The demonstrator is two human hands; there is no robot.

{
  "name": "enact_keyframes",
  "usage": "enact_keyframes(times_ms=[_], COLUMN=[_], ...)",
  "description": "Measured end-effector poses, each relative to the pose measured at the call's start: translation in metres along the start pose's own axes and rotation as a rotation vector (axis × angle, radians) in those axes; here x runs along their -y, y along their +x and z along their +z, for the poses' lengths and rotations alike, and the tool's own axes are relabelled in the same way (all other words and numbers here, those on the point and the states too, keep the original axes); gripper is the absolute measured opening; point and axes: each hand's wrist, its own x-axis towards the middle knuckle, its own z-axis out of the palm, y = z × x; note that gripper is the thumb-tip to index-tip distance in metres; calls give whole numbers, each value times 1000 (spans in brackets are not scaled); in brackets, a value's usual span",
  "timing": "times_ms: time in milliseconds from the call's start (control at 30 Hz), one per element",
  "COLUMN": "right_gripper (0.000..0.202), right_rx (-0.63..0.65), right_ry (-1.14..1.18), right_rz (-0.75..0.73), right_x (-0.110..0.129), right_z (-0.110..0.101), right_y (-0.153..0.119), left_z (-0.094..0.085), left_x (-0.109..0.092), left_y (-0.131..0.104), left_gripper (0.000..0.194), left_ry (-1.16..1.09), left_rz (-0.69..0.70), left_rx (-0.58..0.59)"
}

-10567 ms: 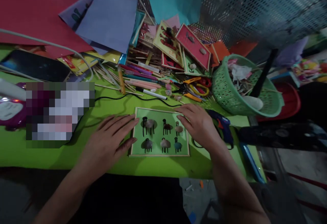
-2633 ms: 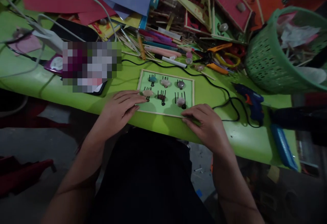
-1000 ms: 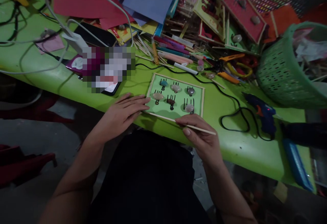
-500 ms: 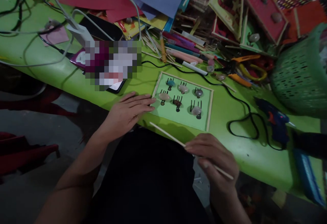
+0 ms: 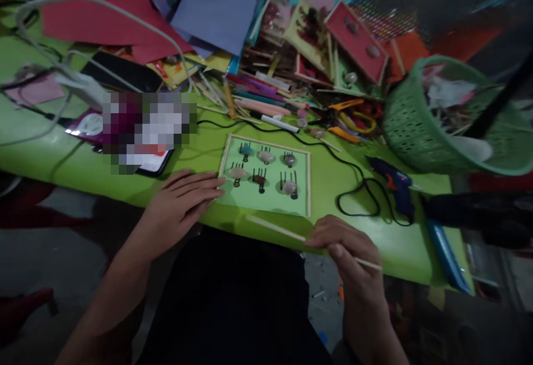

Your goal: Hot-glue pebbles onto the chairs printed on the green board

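My left hand (image 5: 185, 201) lies flat with its fingers stretched out, the tips touching the left edge of a light green card (image 5: 266, 201). Thin wooden sticks frame the card on its left, far and right sides; none shows along the near edge. Several polished stones, among them a blue one (image 5: 245, 150) and a pale one (image 5: 288, 187), sit on it over black drawn lines. My right hand (image 5: 347, 246) is closed round a thin wooden stick (image 5: 278, 228), held just off the card's near edge. The stick's far end is blurred.
A glue gun (image 5: 393, 184) with a looped black cord lies right of the card. Beyond are orange-handled pliers (image 5: 347, 104), pens and a green basket (image 5: 406, 126). A phone (image 5: 155, 162) and white cables lie at left. Coloured paper (image 5: 220, 10) and framed cards (image 5: 358, 40) are heaped behind.
The view has swung to the right, so the table's things appear further left and more of the basket shows. The stick has turned flatter, its tip nearer the card's near edge.
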Motion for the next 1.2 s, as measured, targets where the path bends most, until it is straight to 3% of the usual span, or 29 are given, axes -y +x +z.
enact_keyframes(times_ms=[100, 167, 233, 367, 500, 567, 833, 967, 1067, 1200], right_gripper=[28, 27, 21, 9, 21, 26, 69, 52, 35, 25], right_rx=[-172, -321, -385, -317, -188, -128, 146, 80, 16, 43], right_ry=[113, 80, -29, -395, -637, -698, -886, -844, -731, -654], right_rz=[-20, -39, -82, -158, -203, -209, -121, -116, -134, -107], right_x=[5, 7, 7, 1, -17, -27, -48, -46, -37, -27], right_z=[-14, -26, -38, -53, -54, -52, -52, -54, -51, -41], right_y=[6, 12, 21, 51, 77, 85, 113, 106, 85, 53], left_z=[-2, -2, -3, -3, -3, -2, -4, -5, -6, -4], left_x=[4, 5, 6, 7, 4, 2, 4, 2, -3, -20], left_y=[9, 22, 39, 77, 103, 108, 100, 84, 65, 37], left_gripper=[25, 27, 29, 36, 45, 45, 40, 40, 40, 39], left_ry=[18, 45, 81, 182, 287, 327, 458, 456, 437, 302], left_rz=[30, 47, 71, 76, -1, 4, 53, 67, 58, 28], left_rx=[-17, -29, -22, 20, 176, 194, 180, 183, 185, 225])
